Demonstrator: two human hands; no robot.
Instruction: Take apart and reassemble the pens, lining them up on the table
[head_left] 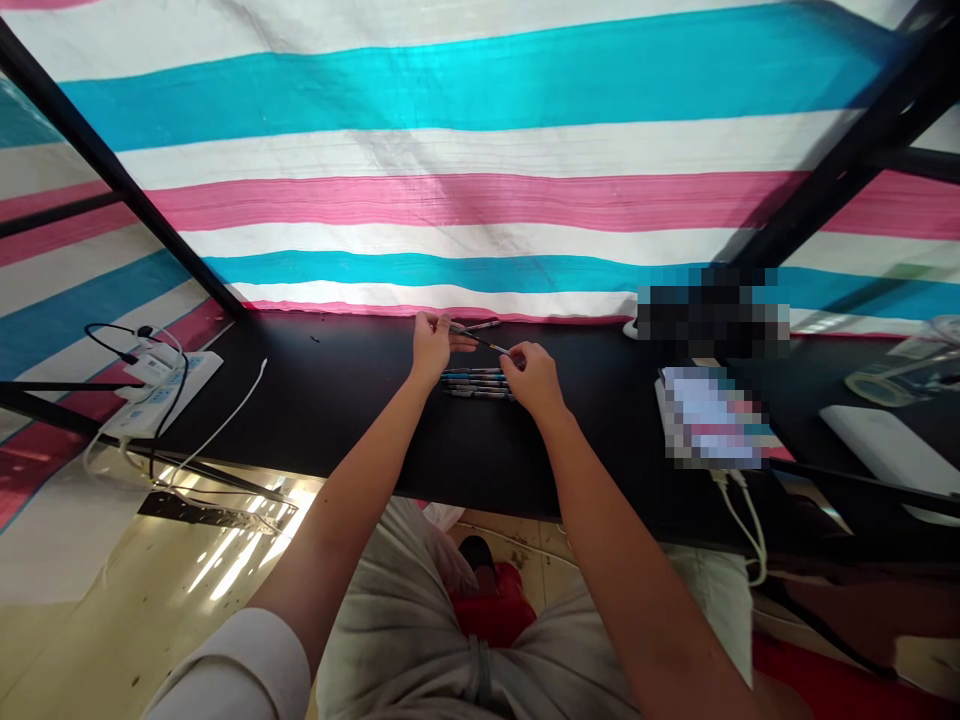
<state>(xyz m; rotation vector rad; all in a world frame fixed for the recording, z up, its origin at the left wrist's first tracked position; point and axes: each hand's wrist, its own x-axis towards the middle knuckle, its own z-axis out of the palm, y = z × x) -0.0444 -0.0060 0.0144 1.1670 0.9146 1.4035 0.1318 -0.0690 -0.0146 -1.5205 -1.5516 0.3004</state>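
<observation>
- Left hand [430, 348] and right hand [535, 376] pinch opposite ends of one pen [489, 345], over the middle of the tabletop [360, 400].
- Best keep both pinches light and steady, clear of the row of pens [474, 377] on the near side.

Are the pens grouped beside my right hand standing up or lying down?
Lying down: the pens stretch sideways along the black table, side by side, next to your right hand.
</observation>
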